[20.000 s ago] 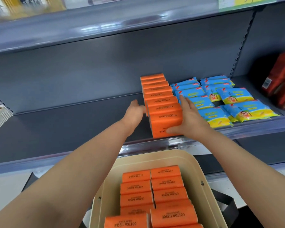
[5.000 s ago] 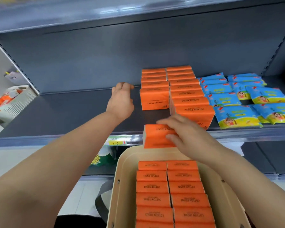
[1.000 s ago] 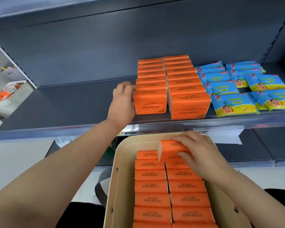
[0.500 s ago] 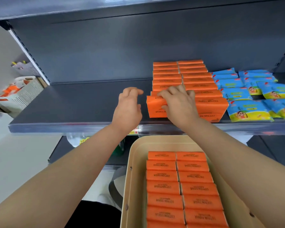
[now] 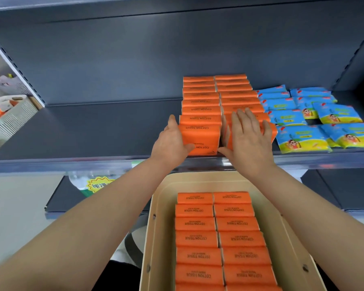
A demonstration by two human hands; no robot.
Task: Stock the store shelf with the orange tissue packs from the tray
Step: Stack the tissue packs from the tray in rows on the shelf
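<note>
- Now, head view: squaring step; left hand (image 5: 172, 141) presses flat against front orange tissue pack (image 5: 200, 139) on shelf (image 5: 93, 131), 12 o'clock.
- Right hand (image 5: 248, 135) spread flat on neighbouring row (image 5: 240, 101), 1 o'clock.
- Next, likely: grab another from tray (image 5: 208, 181), 6 o'clock.

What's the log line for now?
phase: aligning stock | left hand: presses front orange pack | right hand: flat on right orange row | tray: packs remain

Matt shelf (image 5: 93, 131); smooth, perhaps plastic-wrapped packs (image 5: 200, 136)
</note>
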